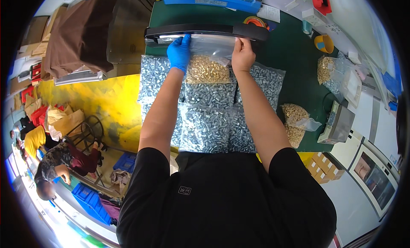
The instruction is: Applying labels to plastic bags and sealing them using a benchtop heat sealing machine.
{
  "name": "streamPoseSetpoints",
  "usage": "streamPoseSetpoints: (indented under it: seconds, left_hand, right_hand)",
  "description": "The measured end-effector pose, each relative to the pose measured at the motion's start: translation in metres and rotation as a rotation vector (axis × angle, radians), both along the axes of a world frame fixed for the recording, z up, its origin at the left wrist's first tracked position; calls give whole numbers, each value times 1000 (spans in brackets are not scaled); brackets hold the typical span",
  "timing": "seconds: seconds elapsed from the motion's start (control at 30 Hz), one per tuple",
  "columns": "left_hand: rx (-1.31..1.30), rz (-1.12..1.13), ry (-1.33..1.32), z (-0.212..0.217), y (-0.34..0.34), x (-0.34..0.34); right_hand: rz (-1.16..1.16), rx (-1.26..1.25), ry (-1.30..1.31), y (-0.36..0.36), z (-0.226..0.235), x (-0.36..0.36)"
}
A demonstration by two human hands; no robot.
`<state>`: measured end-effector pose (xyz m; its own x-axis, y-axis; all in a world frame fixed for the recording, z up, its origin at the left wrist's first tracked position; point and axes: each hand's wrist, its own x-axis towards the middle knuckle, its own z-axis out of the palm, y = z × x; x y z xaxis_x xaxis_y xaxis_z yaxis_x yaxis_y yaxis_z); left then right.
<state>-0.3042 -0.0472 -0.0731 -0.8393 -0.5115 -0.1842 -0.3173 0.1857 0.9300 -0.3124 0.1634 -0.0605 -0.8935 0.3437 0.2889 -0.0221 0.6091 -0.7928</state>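
Observation:
My left hand (179, 54), in a blue glove, pinches the left corner of a clear plastic bag's upper end. At the right corner, the fingers of my bare right hand (243, 56) are closed on the same bag (209, 45). Its top edge lies against a long black bar sealer (205, 29). Small brass-coloured metal parts (208, 71) fill the lower portion of the bag. Beneath and around it lie flat clear bags of silver-coloured metal parts (205, 126), several of them, side by side. My forearms cover some of these.
On the green table (294, 73), bags of brass-coloured parts (295, 124) and a boxy device (337, 123) stand to the right. A yellow cup (323, 44) and tape rolls (255, 21) sit farther back. Other people (64, 162) are at left, near a blue crate (91, 204).

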Motion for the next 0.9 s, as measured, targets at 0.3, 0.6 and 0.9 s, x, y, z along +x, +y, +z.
streamPoseSetpoints:
  seconds: [0.3,0.6,0.9]
  left_hand:
    - [-8,1,-61,7,-7,2]
    - [-10,13,-74,3,-11,3]
    - [2,-5,-155,20,-9,4]
  right_hand:
    - [20,356,-92,5,9,2]
    - [10,460,184,12,13,-7]
    - [146,501,285,23,11,-13]
